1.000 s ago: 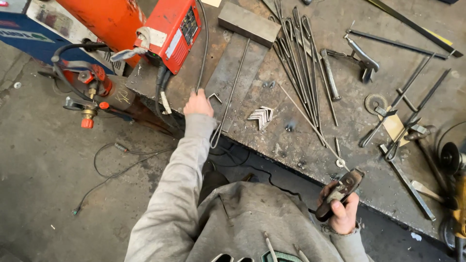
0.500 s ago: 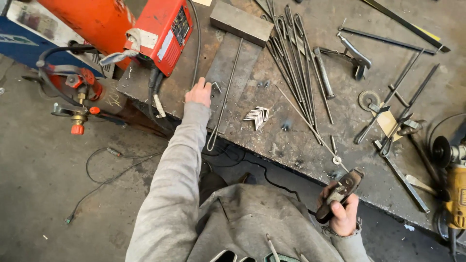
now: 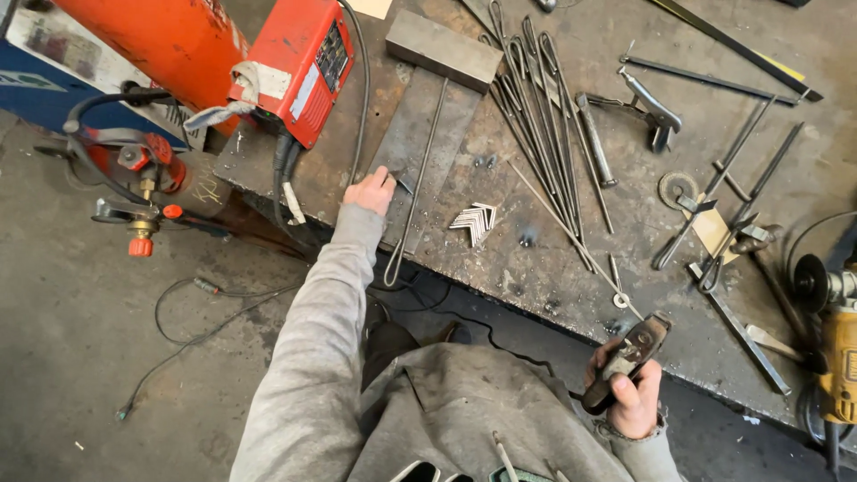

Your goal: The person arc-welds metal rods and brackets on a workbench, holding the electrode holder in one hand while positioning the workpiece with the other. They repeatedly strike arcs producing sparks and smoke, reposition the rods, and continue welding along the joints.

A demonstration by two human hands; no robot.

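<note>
Close in at the lower edge of the view, the right hand is wrapped tight around the dark handle of a welding torch, whose head points up and away from the knuckles toward the near edge of the steel workbench. Just past that torch head lies a small washer-like ring at the end of a thin rod. Farther out and across the body, the left hand is stretched forward on a grey sleeve and rests on a flat steel plate; its fingers are curled down, pinching or touching a small bent metal piece at the fingertips, though how firmly it is gripped cannot be told. Immediately beside that hand, on its thumb side, a long looped wire rod runs away from the body along the plate. A little farther to that side sits a stack of small angle brackets. Beyond the left hand stands a red welding machine with cables hanging down, and beyond the plate a grey steel block. Farther off, a bundle of long rods fans across the bench, and past the right hand, at the far edge, a yellow angle grinder lies.
</note>
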